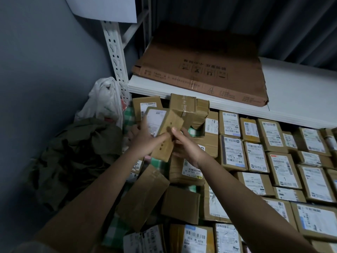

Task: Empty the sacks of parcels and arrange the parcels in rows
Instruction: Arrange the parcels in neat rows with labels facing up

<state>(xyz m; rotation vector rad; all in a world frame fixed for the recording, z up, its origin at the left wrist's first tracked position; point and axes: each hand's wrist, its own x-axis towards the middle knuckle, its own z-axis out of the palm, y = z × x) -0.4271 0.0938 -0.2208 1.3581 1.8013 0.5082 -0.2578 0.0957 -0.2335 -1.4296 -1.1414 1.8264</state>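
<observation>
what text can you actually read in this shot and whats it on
"M1 A218": white label on the brown cardboard parcel at the bottom edge, upside down, partly guessed.
"1": handwritten on the white label of a brown parcel at right.
Flattened brown cardboard sheet on the white shelf: characters blurred.
Other labels: too small.

A brown cardboard parcel with a white label is showing between the left hand and the right hand. Under both hands a green-and-white checked cloth is peeking out between more brown parcels. Left of the left hand a dark olive sack is lying crumpled, and beyond it a white plastic bag with red and green print is showing. Right of the right hand, rows of brown parcels are wearing white labels with black barcodes. Beyond the hands a flattened brown carton with dark print is lying on a white shelf, against a grey wall
</observation>
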